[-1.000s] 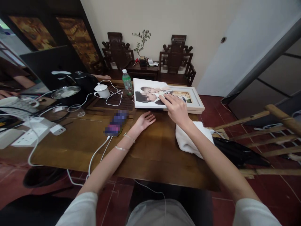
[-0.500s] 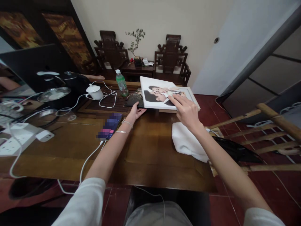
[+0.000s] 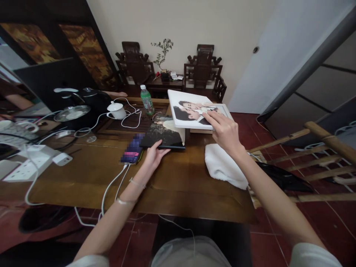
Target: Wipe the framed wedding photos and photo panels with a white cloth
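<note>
One flat, black-edged photo panel [image 3: 162, 133] is edge-pinched by the left hand [image 3: 154, 154], left of a white rectangular photo panel [image 3: 187, 111] touched by the right hand [image 3: 226, 129], its grip unclear. Both, likely light and stiff, should be edge-held.

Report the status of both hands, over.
Left hand: gripping dark picture by near edge. Right hand: fingers on white-edged portrait. Phone close to dark picture's left corner.

Black-edged photo panel [image 3: 161, 134]; white-edged photo board [image 3: 189, 110]; white cloth [image 3: 222, 166].
</note>
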Demonstrator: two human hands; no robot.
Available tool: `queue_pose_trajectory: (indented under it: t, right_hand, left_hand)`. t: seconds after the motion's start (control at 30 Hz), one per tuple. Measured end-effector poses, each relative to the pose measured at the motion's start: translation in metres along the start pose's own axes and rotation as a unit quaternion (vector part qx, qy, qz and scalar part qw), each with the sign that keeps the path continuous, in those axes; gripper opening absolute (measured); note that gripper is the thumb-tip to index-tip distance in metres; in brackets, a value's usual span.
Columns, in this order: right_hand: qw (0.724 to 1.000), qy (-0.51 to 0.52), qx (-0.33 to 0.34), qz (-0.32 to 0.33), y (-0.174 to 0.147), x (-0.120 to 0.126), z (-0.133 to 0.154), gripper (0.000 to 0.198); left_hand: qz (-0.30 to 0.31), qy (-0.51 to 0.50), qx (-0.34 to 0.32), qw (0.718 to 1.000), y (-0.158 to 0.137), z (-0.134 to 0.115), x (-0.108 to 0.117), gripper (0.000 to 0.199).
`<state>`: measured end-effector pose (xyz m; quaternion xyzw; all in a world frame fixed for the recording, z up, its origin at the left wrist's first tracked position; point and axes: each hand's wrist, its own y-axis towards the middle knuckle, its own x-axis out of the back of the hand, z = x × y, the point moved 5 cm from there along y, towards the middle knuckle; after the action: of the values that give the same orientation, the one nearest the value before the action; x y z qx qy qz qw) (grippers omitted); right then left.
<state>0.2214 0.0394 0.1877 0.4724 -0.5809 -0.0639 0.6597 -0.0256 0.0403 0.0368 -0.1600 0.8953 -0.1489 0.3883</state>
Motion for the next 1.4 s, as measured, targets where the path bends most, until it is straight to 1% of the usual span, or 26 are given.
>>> queue_pose_trajectory:
  t: [0.1,0.17,0.33,0.47,0.63,0.8,0.97,1.2,1.33,1.4]
  right_hand:
    - [1.0,0.009,-0.005,0.001,0.003,0.0,0.002,0.06]
    - [1.0,0.013,-0.001,0.005,0.006,-0.003,0.006,0.058]
    - [0.999,0.009,0.022,0.027,0.019,-0.019,0.019,0.058]
    - [0.998,0.028,0.008,0.053,0.034,-0.042,0.032,0.058]
    - [0.995,0.026,-0.017,0.096,0.052,-0.084,0.045,0.057]
    - [0.986,-0.006,-0.016,0.167,0.06,-0.133,0.055,0.057]
    - [0.975,-0.036,-0.054,0.212,0.057,-0.172,0.052,0.055]
    - [0.97,-0.052,-0.051,0.23,0.047,-0.205,0.047,0.05]
    - [0.969,-0.056,-0.063,0.233,0.045,-0.215,0.049,0.051]
    - [0.963,-0.059,-0.072,0.252,0.044,-0.219,0.051,0.052]
  left_hand:
    - [-0.019,0.016,-0.024,0.999,-0.042,0.004,0.017,0.019]
    - [-0.019,0.018,-0.026,0.999,-0.067,0.009,0.026,0.021]
    - [-0.069,0.017,-0.035,0.997,-0.118,0.029,0.048,0.033]
    - [-0.116,0.01,-0.032,0.993,-0.146,0.052,0.061,0.036]
    - [-0.18,0.023,-0.025,0.983,-0.171,0.078,0.075,0.045]
    - [-0.159,0.048,0.006,0.986,-0.183,0.09,0.071,0.051]
    - [-0.181,0.071,0.035,0.98,-0.182,0.095,0.071,0.053]
    - [-0.208,0.065,0.048,0.975,-0.178,0.109,0.089,0.046]
    - [-0.205,0.067,0.058,0.975,-0.177,0.114,0.096,0.047]
    - [-0.205,0.061,0.061,0.975,-0.177,0.116,0.1,0.043]
